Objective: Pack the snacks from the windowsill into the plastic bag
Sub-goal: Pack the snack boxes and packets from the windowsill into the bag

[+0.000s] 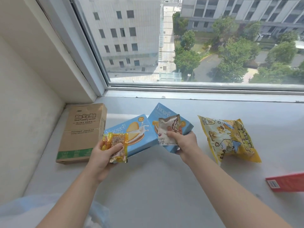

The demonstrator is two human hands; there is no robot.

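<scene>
On the white windowsill below the big window, two bare hands hold snacks. The left hand has its fingers and thumb curled around a small yellow see-through snack packet. It also seems to hold the near end of a flat light blue cookie box with a picture of a cream cookie on it, but the packet hides that part, so I cannot be sure. The right hand grips a second light blue cookie box and tips it up off the sill. Its thumb pinches a small white snack packet with brown pictures against the front of that box.

Beside the right hand, a puffy yellow popcorn bag with cartoon drawings lies on the sill, apart from the hand. A brown cardboard socket box with a green stripe lies in the left corner, close to the wall. A red box peeks in at the right edge. A thin, pale blue plastic bag sits at the bottom left, under the left arm. Outside the glass are grey buildings and green trees.
</scene>
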